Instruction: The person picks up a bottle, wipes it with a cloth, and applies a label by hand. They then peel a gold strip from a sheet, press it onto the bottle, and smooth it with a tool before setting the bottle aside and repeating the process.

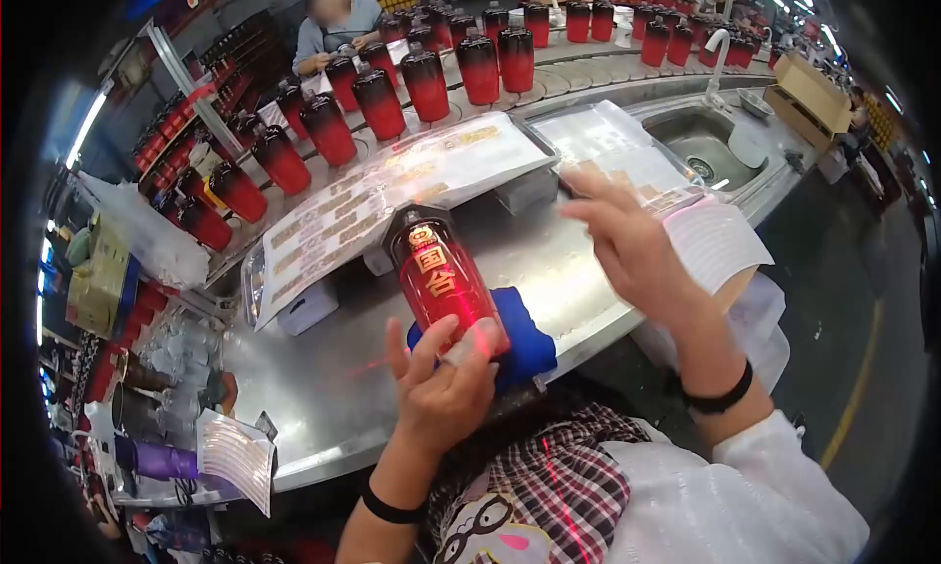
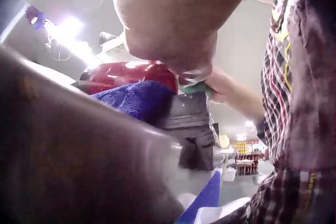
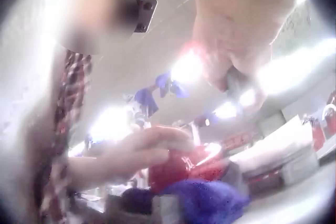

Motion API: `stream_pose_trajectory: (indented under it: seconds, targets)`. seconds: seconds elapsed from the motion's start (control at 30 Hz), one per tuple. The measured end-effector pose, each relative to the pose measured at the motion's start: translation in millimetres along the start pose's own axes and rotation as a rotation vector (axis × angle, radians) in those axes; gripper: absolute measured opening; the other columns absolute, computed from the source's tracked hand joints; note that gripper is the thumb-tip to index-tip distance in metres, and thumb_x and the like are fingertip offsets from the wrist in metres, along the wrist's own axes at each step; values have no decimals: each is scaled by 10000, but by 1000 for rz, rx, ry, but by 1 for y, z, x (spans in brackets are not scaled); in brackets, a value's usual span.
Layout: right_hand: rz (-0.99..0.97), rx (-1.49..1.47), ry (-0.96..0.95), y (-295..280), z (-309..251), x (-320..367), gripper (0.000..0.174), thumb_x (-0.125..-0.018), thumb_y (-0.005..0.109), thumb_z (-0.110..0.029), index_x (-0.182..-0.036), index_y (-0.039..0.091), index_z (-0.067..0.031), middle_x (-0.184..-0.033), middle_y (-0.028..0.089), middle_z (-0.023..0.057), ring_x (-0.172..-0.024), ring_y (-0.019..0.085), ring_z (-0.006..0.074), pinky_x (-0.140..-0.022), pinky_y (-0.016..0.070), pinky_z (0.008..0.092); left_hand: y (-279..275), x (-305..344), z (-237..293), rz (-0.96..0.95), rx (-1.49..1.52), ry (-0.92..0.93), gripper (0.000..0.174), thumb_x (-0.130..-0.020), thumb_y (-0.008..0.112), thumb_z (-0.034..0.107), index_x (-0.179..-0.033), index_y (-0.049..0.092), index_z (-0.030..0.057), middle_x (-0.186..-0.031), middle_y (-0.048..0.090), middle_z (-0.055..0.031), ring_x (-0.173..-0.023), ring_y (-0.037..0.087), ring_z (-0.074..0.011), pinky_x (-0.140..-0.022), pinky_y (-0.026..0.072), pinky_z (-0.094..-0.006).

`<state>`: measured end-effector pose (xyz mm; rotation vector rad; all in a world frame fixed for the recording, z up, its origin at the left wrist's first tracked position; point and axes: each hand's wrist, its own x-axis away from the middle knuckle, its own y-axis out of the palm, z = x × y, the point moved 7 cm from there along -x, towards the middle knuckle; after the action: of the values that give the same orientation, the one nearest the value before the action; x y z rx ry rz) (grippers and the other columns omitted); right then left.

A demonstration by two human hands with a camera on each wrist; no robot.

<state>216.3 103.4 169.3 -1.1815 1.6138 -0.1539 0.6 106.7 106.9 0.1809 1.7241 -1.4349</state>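
A red bottle [image 1: 443, 280] with gold characters and a dark neck lies tilted on a blue cloth [image 1: 524, 334] near the counter's front edge. My left hand [image 1: 446, 392] is at its lower end, fingertips with pale coverings laid on the glass. In the right wrist view these fingers stretch over the red bottle [image 3: 181, 163]. To the right, raised above the counter, my right hand [image 1: 642, 255] is blurred and apart from the bottle. Something dark shows between its fingers in the right wrist view; I cannot tell whether it is held. Behind the bottle lies a sheet of gold labels [image 1: 392, 196].
Red-black bottles [image 1: 426, 84] line a conveyor behind the label sheet. A sink [image 1: 701, 147] with a white faucet [image 1: 718, 64] and a cardboard box [image 1: 809, 98] are at the right. White strip sheets hang at the counter's front edge. Another person [image 1: 338, 25] sits across the conveyor.
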Motion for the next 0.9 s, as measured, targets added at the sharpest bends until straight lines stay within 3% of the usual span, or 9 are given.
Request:
stream_pose_trajectory:
  seconds: [0.1,0.23,0.4,0.5,0.53,0.63,0.67,0.77,0.9]
  targets:
    - [-114,161,-62,18,59,-39,500,-758,474,166,-1176,632,-57,-1375,509,197,-1274,474,370,-1067,389,408,-5,20,-11,54,10,-129,386,-830,634,168,-1210,649,105,-1104,701,-42,-1225,516,-263,-1160,152,-559]
    - [-596,499,163,88,150,-115,583,-785,481,73,-1309,601,-153,-1409,468,193,-1300,437,383,-1090,382,399,-4,44,-20,80,51,-258,380,-864,594,191,-1205,640,31,-1140,679,-99,-1219,514,-293,-1149,183,-552]
    - [-695,623,172,163,231,-171,450,-870,490,-44,-1257,635,-221,-1442,417,136,-1337,391,388,-1039,387,582,-1,56,-35,60,143,-350,363,-912,523,217,-1153,643,-26,-1132,658,-143,-1207,506,-319,-1114,258,-551]
    - [-956,857,66,175,239,-170,355,-894,504,-112,-1187,666,-229,-1402,429,121,-1323,402,369,-984,400,633,2,59,-46,70,233,-428,359,-900,549,251,-1151,656,19,-1123,673,-107,-1141,525,-298,-1070,310,-529]
    - [-890,764,79,171,250,-172,265,-896,522,-166,-1092,699,-157,-1319,487,121,-1258,464,369,-969,432,592,3,60,-49,67,261,-442,359,-904,543,257,-1147,656,19,-1122,673,-107,-1138,524,-298,-1059,320,-527]
    - [-697,844,280,151,280,-183,348,-832,593,-204,-1148,682,-91,-1215,599,163,-1241,502,328,-955,471,433,7,62,-52,92,303,-442,379,-930,517,282,-1166,623,5,-1097,680,-129,-1129,530,-308,-1026,345,-528]
    - [-679,839,15,158,291,-192,376,-815,611,-329,-918,725,14,-931,686,184,-1038,628,334,-869,502,428,9,62,-53,79,312,-439,389,-940,509,281,-1188,599,-5,-1084,683,-145,-1145,526,-317,-1033,338,-532]
    - [-651,697,486,148,313,-186,441,-780,625,-407,-798,729,21,-830,693,208,-864,665,368,-810,513,456,12,62,-55,48,312,-445,410,-954,497,283,-1230,554,-15,-1096,677,-170,-1154,516,-338,-1029,340,-535]
    - [-622,747,353,160,330,-190,420,-765,635,-388,-833,732,15,-884,687,246,-824,663,397,-782,520,451,15,61,-60,47,335,-485,417,-953,497,289,-1215,565,-29,-1122,655,-192,-1149,511,-355,-1022,352,-527]
